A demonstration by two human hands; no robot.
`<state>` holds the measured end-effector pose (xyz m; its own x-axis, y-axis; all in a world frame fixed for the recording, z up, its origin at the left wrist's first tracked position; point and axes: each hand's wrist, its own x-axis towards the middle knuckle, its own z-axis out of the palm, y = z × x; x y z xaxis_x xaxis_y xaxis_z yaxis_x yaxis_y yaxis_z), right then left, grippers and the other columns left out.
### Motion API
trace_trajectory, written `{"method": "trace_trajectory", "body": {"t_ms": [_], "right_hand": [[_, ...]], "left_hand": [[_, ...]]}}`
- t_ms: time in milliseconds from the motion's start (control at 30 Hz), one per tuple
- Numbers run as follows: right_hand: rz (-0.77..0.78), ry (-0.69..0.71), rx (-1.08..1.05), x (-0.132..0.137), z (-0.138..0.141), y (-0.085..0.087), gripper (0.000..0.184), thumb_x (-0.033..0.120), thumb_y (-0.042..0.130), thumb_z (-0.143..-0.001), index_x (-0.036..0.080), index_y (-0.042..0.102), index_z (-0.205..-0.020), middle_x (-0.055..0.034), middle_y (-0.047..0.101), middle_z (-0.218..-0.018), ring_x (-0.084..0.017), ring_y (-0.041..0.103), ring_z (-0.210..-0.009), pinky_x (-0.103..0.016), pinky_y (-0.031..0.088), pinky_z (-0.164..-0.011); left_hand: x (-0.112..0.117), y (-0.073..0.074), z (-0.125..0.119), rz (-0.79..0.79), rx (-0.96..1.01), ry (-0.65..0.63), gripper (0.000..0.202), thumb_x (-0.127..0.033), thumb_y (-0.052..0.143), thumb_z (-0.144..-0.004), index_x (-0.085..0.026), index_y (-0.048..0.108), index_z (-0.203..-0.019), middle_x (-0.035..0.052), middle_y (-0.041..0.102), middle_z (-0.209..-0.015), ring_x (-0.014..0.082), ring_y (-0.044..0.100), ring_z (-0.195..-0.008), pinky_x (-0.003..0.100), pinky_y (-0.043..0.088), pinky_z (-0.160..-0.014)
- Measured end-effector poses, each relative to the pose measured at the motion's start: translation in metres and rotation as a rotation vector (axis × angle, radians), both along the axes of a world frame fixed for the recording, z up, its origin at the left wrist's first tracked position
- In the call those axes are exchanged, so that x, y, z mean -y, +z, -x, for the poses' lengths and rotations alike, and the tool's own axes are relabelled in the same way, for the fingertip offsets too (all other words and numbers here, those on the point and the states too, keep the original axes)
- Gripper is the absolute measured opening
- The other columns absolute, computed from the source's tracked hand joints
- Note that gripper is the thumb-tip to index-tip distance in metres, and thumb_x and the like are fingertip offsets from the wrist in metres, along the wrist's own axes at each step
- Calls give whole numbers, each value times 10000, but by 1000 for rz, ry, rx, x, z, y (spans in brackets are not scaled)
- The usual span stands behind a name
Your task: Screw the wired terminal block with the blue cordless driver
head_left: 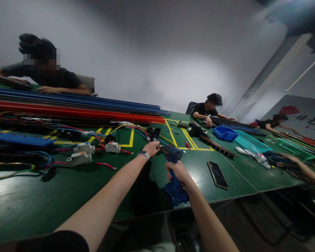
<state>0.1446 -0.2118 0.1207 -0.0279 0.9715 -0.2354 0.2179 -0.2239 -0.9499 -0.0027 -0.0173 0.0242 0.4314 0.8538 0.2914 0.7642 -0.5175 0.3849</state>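
Note:
My right hand (179,172) is wrapped round the grip of a blue cordless drill (173,176) held over the green table (99,189), its nose pointing left. My left hand (151,147), with a grey watch on the wrist, is closed in a pinch at the drill's nose; what it pinches is too small to name. Just beyond lie a black part (153,133) and coloured wires (136,130).
White circuit breakers (78,158) with red wires lie at left, behind them long red and blue rails (76,108). A phone (217,174) lies at right, with blue (224,133) and teal bins (249,142) beyond. Other people sit at the far side and right.

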Motion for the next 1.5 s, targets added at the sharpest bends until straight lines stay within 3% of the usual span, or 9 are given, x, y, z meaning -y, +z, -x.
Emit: {"method": "trace_trajectory", "body": {"t_ms": [1500], "right_hand": [[-13, 2, -4, -2, -2, -5, 132, 281, 552, -683, 203, 493, -595, 33, 462, -411, -138, 494, -371, -252, 424, -427]], "left_hand": [[-6, -8, -1, -28, 12, -17, 122, -323, 577, -926, -217, 586, -986, 66, 675, -1004, 196, 653, -962, 274, 461, -805]]}}
